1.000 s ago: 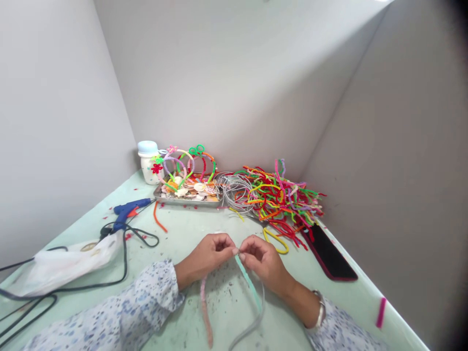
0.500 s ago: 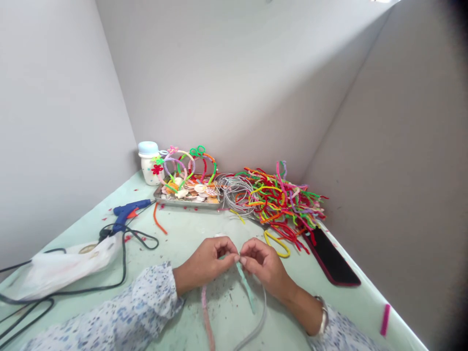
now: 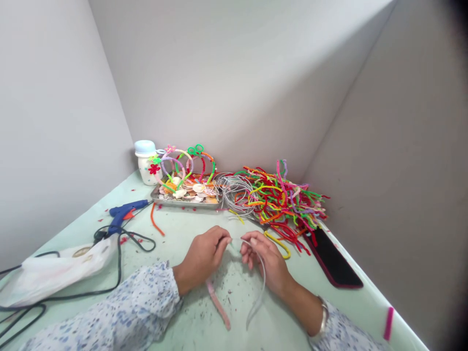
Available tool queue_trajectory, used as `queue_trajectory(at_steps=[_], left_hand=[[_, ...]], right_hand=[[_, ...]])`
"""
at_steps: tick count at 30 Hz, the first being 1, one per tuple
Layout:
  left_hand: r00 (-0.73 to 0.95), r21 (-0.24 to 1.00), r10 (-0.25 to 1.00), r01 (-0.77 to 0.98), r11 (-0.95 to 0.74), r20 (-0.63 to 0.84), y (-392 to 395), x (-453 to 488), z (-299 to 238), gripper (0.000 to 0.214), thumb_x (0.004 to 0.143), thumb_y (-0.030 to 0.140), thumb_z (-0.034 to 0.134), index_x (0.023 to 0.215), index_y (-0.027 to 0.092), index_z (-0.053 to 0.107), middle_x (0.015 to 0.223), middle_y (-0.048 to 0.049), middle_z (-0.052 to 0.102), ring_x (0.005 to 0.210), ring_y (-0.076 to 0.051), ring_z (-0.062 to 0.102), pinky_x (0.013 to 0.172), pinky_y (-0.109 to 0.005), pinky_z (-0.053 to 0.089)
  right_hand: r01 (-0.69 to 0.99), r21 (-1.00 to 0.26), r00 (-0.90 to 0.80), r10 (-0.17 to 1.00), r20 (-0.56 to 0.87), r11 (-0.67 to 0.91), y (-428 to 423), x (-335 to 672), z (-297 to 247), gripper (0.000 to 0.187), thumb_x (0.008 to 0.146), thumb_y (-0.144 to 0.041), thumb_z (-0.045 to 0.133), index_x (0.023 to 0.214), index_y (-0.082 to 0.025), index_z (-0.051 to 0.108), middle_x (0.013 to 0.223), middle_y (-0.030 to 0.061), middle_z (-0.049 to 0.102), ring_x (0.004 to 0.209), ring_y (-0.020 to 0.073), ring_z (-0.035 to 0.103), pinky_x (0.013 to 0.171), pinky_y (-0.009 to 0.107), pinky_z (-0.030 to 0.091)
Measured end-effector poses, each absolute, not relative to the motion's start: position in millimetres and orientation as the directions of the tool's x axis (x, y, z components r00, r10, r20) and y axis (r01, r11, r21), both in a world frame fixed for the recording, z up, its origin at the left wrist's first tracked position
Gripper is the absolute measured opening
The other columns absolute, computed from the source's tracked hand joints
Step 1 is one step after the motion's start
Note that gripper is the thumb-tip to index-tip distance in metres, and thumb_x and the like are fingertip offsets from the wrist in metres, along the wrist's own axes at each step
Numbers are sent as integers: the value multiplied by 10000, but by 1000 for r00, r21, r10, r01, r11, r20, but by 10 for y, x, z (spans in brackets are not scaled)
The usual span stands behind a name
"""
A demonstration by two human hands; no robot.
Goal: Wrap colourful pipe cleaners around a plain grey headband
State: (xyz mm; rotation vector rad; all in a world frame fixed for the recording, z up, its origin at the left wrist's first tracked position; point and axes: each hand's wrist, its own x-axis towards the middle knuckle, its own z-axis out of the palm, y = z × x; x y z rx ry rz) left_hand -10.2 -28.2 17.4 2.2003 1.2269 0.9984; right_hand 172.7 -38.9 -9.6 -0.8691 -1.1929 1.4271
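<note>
My left hand [image 3: 203, 257] and my right hand [image 3: 264, 261] meet over the pale green table [image 3: 171, 229], both pinched on the top of a thin grey headband [image 3: 260, 287]. A short mint-green pipe cleaner piece [image 3: 236, 244] sits between my fingertips where it meets the band. The part of the band under my left hand is wrapped in pink pipe cleaner [image 3: 218, 305], which trails toward me. The bare grey side curves down below my right hand.
A heap of coloured pipe cleaners [image 3: 281, 197] and bare grey headbands [image 3: 234, 192] lies at the back. A metal tray [image 3: 186, 201] holds shells and finished headbands, beside a white jar [image 3: 146, 163]. A blue glue gun [image 3: 124, 214] with black cord, a white bag [image 3: 54, 268] and a dark phone [image 3: 332, 258] lie around.
The headband has tipped flatter and shifted; the mint pipe cleaner's hanging tail has disappeared from below my fingers. Both hands moved slightly away from me.
</note>
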Motion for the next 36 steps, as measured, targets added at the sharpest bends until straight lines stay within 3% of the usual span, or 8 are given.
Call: queue_trajectory(at_steps=[3, 5, 9, 13, 16, 21, 28, 36], left_hand=[[206, 751, 913, 519, -408, 353, -192, -90, 146, 223, 883, 324, 412, 789, 191, 564, 693, -9, 569, 650, -154, 519, 614, -244, 367], [152, 833, 943, 442, -332, 296, -134, -54, 128, 228, 875, 339, 410, 770, 193, 550, 614, 15, 539, 593, -148, 511, 575, -237, 358], [149, 893, 957, 347, -287, 250, -24, 83, 94, 236, 863, 352, 417, 741, 188, 536, 555, 33, 521, 535, -136, 495, 549, -232, 351], [153, 888, 949, 339, -312, 276, 69, 180, 23, 226, 862, 322, 418, 754, 185, 562, 542, 35, 517, 539, -131, 486, 559, -229, 347], [149, 933, 967, 269, -238, 204, 109, 178, -52, 241, 853, 348, 434, 747, 179, 569, 517, 37, 514, 501, -123, 470, 522, -222, 338], [197, 988, 974, 81, -131, 113, 124, 141, -113, 278, 825, 410, 485, 751, 155, 567, 518, 40, 517, 456, -102, 465, 477, -210, 342], [202, 999, 978, -21, -40, 44, 140, 155, -81, 290, 780, 430, 552, 754, 142, 535, 584, 25, 565, 432, -82, 495, 425, -197, 335], [264, 995, 962, -86, -48, 70, 140, 149, -71, 202, 781, 343, 567, 786, 148, 512, 626, 24, 575, 473, -88, 540, 461, -201, 386]], right_hand=[[-244, -969, -116, 990, 75, 45, -325, 1726, -116, 331, 874, -440, 457, 962, -154, 598, 730, 48, 606, 562, 140, 571, 439, 225, 409], [-136, -986, -66, 992, 104, 94, -269, 1717, -114, 349, 864, -455, 483, 979, -153, 614, 769, 57, 615, 611, 151, 580, 469, 236, 429], [191, -925, -35, 944, 327, 328, -105, 1666, -88, 251, 811, -381, 595, 967, -190, 641, 929, 64, 636, 835, 191, 594, 686, 295, 482], [373, -795, -41, 864, 502, 479, 56, 1600, -79, 168, 800, -330, 623, 902, -203, 663, 966, 61, 640, 936, 207, 575, 824, 340, 451], [402, -782, -57, 865, 498, 476, 101, 1584, -93, 171, 811, -353, 610, 871, -208, 678, 954, 62, 662, 953, 214, 576, 883, 373, 431], [391, -827, -71, 909, 412, 405, 84, 1612, -134, 203, 818, -372, 591, 861, -200, 688, 894, 61, 687, 881, 213, 607, 821, 367, 460], [435, -784, -96, 888, 449, 443, 149, 1681, -164, 145, 817, -297, 587, 827, -210, 703, 889, 44, 685, 904, 206, 595, 853, 356, 433], [478, -707, -133, 838, 529, 521, 136, 1728, -142, 147, 835, -254, 550, 804, -200, 683, 831, 33, 670, 853, 198, 583, 831, 336, 419]])
